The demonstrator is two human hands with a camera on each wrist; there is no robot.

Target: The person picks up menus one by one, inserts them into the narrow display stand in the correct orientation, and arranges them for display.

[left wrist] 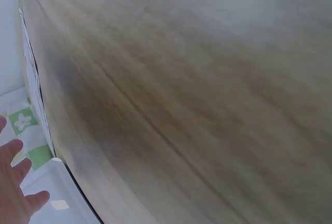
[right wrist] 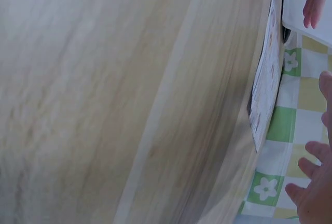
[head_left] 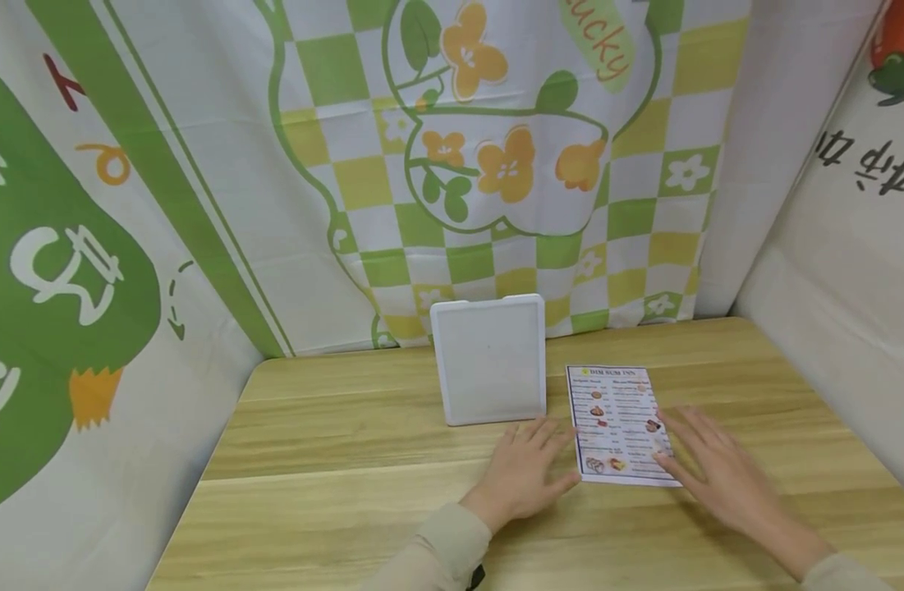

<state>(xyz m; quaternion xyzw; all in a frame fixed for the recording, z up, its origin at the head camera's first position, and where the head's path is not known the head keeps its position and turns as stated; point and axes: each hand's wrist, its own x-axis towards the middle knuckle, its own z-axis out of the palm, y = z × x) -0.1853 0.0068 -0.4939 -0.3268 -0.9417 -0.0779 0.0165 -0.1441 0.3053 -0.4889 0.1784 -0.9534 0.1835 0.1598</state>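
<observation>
A printed menu sheet (head_left: 620, 423) headed "DIM SUM INN" lies flat on the wooden table (head_left: 333, 492). To its left stands a white rectangular board (head_left: 492, 361), upright and leaning slightly back. My left hand (head_left: 521, 469) is between the two, fingers spread, just in front of the board's lower edge. On the menu's right side, my right hand (head_left: 718, 468) has its fingers extended over the sheet's edge; whether they touch it I cannot tell. In the left wrist view the left hand (left wrist: 15, 182) appears in front of the board (left wrist: 62, 198). Neither hand holds anything.
A green and yellow checked cloth (head_left: 496, 180) with flowers hangs behind the table. Printed white curtains rise at the left (head_left: 60, 287) and right (head_left: 843, 271). The table's back edge meets the hanging cloth.
</observation>
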